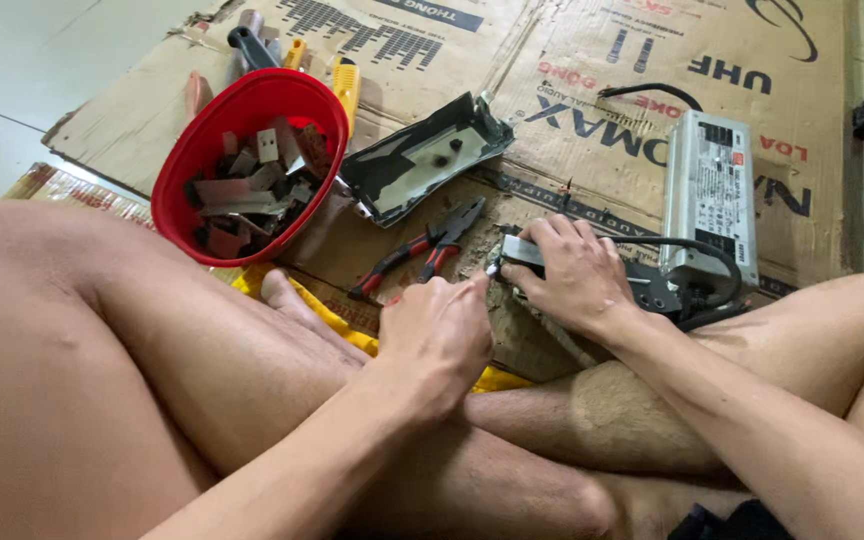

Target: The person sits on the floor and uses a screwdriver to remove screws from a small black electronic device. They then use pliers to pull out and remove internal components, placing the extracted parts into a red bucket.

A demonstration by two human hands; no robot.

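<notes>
My right hand (567, 275) presses down on a small grey metal device (522, 250) with a black cable, holding it against the cardboard. My left hand (437, 335) is closed in a fist just left of the device, its fingertips meeting the device's near end; a thin tool may be pinched in it, but the fingers hide it. Red-handled pliers (420, 250) lie loose on the cardboard just beyond my left hand.
A red bucket (184, 165) of metal scraps stands at the back left. A bent black metal cover (422, 155) lies beside it. A silver power supply box (709, 195) sits on the right. Flattened cardboard (572, 90) covers the floor. My crossed legs fill the foreground.
</notes>
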